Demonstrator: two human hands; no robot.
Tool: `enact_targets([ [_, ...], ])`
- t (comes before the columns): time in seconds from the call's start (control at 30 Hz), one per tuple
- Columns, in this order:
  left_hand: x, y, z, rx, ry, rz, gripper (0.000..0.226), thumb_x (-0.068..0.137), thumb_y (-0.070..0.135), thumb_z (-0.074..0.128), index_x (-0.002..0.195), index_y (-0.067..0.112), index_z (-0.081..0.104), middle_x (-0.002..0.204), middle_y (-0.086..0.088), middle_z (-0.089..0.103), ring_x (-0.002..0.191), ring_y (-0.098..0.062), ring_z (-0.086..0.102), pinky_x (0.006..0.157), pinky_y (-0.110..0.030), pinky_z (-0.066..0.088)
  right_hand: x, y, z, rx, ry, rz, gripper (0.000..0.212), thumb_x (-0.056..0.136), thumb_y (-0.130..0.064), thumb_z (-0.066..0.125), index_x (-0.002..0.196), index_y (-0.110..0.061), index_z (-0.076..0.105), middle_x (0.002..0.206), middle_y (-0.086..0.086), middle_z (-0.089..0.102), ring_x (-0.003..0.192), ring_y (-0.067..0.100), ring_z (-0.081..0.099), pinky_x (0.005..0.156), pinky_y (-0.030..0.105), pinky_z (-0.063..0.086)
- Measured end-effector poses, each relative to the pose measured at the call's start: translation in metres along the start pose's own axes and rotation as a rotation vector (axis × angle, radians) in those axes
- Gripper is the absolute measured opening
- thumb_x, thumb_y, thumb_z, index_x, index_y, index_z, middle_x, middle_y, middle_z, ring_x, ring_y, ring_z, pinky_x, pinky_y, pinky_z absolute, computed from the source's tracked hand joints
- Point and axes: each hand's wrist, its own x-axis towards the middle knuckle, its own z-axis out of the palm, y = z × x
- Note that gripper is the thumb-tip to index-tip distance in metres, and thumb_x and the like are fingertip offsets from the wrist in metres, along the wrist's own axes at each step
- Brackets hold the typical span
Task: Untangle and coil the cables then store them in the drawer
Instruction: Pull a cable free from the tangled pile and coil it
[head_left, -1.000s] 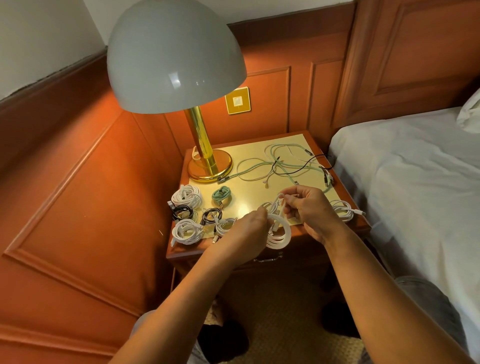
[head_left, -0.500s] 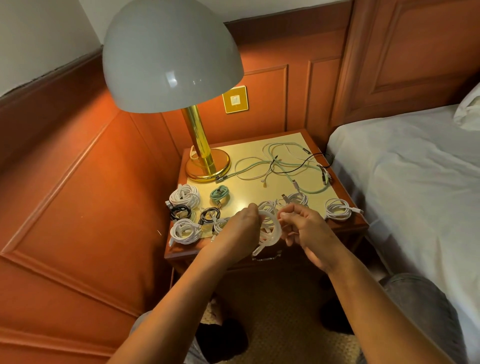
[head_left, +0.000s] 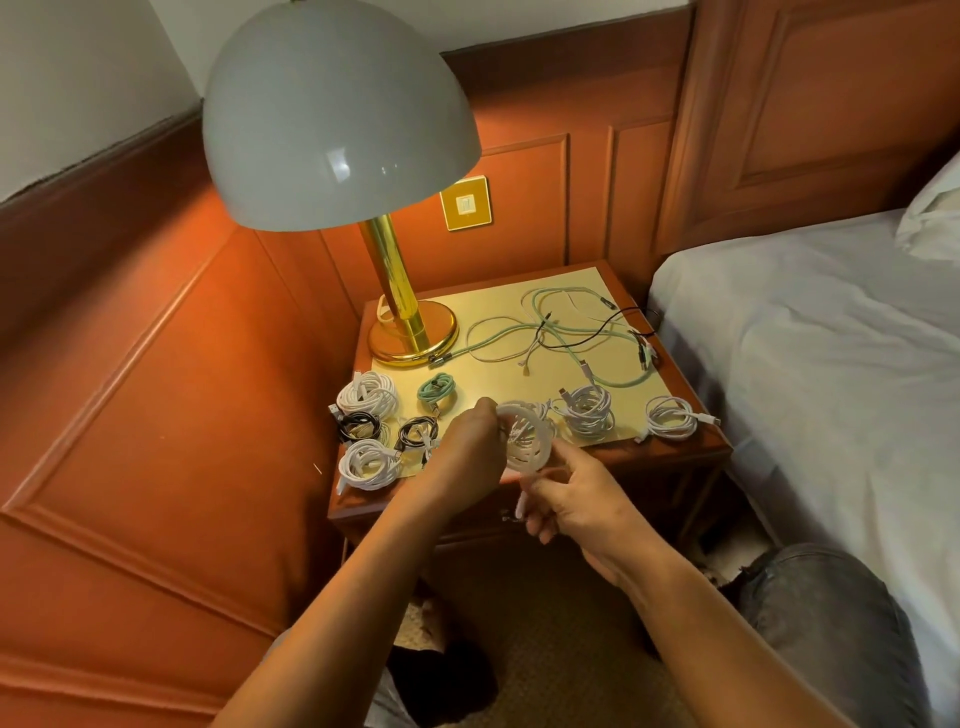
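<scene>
Coils (head_left: 368, 397) lie finished on table (head_left: 691, 457); tangle (head_left: 571, 332) remains. Left hand (head_left: 470, 449) grips white coil (head_left: 527, 441); right hand (head_left: 569, 501) pinches its end. Drawer storage appears not yet begun.

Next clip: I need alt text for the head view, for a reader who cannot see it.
Two hands wind a white cable coil over a wooden nightstand: the left hand holds the loop, the right hand pinches its loose end. Finished coils lie along the front, a tangle of loose cables behind, beside a brass lamp.
</scene>
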Motion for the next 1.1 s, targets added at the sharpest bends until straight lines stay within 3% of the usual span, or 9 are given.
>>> enact_targets([
  [0.13, -0.001, -0.014, -0.007, -0.002, 0.013, -0.036, 0.012, 0.102, 0.011, 0.039, 0.104, 0.012, 0.050, 0.100, -0.008, 0.056, 0.084, -0.020, 0.052, 0.068, -0.030, 0.042, -0.008, -0.015, -0.012, -0.174, -0.003, -0.008, 0.034, 0.095, -0.008, 0.054, 0.123, -0.026, 0.050, 0.073, -0.003, 0.056, 0.050, -0.001, 0.053, 0.047, 0.012, 0.038],
  [0.23, -0.005, -0.020, -0.005, 0.039, -0.026, -0.025, 0.012, 0.098, 0.007, 0.041, 0.100, 0.016, 0.048, 0.099, -0.005, 0.055, 0.083, -0.018, 0.050, 0.067, -0.028, 0.038, -0.011, -0.029, -0.025, -0.316, -0.032, -0.008, 0.025, 0.096, -0.014, 0.052, 0.116, -0.027, 0.058, 0.082, -0.002, 0.057, 0.063, 0.003, 0.052, 0.053, 0.015, 0.039],
  [0.37, -0.007, -0.016, 0.000, -0.003, -0.020, -0.026, 0.012, 0.100, 0.010, 0.038, 0.103, 0.013, 0.050, 0.097, -0.006, 0.056, 0.076, -0.016, 0.049, 0.064, -0.029, 0.038, -0.009, -0.038, -0.041, -0.233, -0.010, 0.017, 0.022, 0.096, -0.011, 0.049, 0.111, -0.023, 0.061, 0.074, 0.002, 0.052, 0.055, 0.007, 0.041, 0.047, 0.020, 0.032],
  [0.47, -0.004, -0.011, -0.003, -0.043, -0.009, -0.030, 0.018, 0.102, 0.014, 0.036, 0.106, 0.010, 0.053, 0.096, -0.006, 0.055, 0.078, -0.018, 0.050, 0.065, -0.031, 0.039, -0.007, -0.038, -0.051, -0.593, 0.069, -0.068, 0.017, 0.097, -0.019, 0.052, 0.105, -0.028, 0.064, 0.082, -0.007, 0.055, 0.071, 0.005, 0.052, 0.058, 0.019, 0.038],
  [0.53, -0.002, -0.011, -0.001, -0.164, -0.027, -0.060, 0.020, 0.103, 0.016, 0.035, 0.099, 0.014, 0.054, 0.090, -0.006, 0.055, 0.077, -0.021, 0.051, 0.068, -0.034, 0.041, -0.005, -0.036, -0.053, -0.822, 0.165, -0.153, 0.014, 0.097, -0.022, 0.054, 0.103, -0.029, 0.064, 0.085, -0.012, 0.056, 0.080, 0.005, 0.056, 0.065, 0.020, 0.044],
  [0.63, -0.004, -0.008, 0.003, -0.481, -0.052, -0.151, 0.025, 0.104, 0.018, 0.034, 0.087, 0.020, 0.052, 0.077, -0.007, 0.051, 0.066, -0.020, 0.047, 0.057, -0.030, 0.039, 0.004, -0.026, -0.052, -0.892, 0.269, -0.259, 0.013, 0.095, -0.020, 0.059, 0.105, -0.024, 0.066, 0.099, -0.006, 0.058, 0.094, 0.011, 0.057, 0.078, 0.023, 0.048],
  [0.8, -0.013, 0.009, 0.008, -0.728, -0.009, -0.163, 0.025, 0.104, 0.012, 0.031, 0.089, 0.015, 0.050, 0.072, -0.005, 0.045, 0.062, -0.016, 0.041, 0.054, -0.029, 0.033, 0.016, -0.011, -0.038, -0.399, 0.360, -0.315, 0.010, 0.093, -0.013, 0.062, 0.097, -0.021, 0.067, 0.089, -0.004, 0.066, 0.076, 0.004, 0.062, 0.058, 0.012, 0.048],
  [0.97, -0.010, 0.011, 0.019, -0.640, 0.045, -0.142, 0.026, 0.103, 0.017, 0.032, 0.085, 0.020, 0.051, 0.071, -0.004, 0.049, 0.067, -0.023, 0.046, 0.065, -0.040, 0.037, 0.020, -0.004, -0.019, 0.220, 0.293, -0.182, 0.012, 0.089, -0.007, 0.064, 0.098, -0.015, 0.067, 0.096, 0.012, 0.069, 0.079, 0.017, 0.064, 0.063, 0.023, 0.052],
  [1.1, -0.008, 0.013, 0.025, -0.522, 0.092, -0.120, 0.024, 0.103, 0.021, 0.035, 0.084, 0.022, 0.049, 0.071, -0.005, 0.053, 0.065, -0.023, 0.050, 0.062, -0.040, 0.041, 0.017, -0.006, -0.017, 0.464, 0.238, -0.145, 0.026, 0.070, -0.017, 0.067, 0.095, -0.009, 0.069, 0.090, 0.013, 0.071, 0.082, 0.023, 0.063, 0.069, 0.028, 0.053],
])
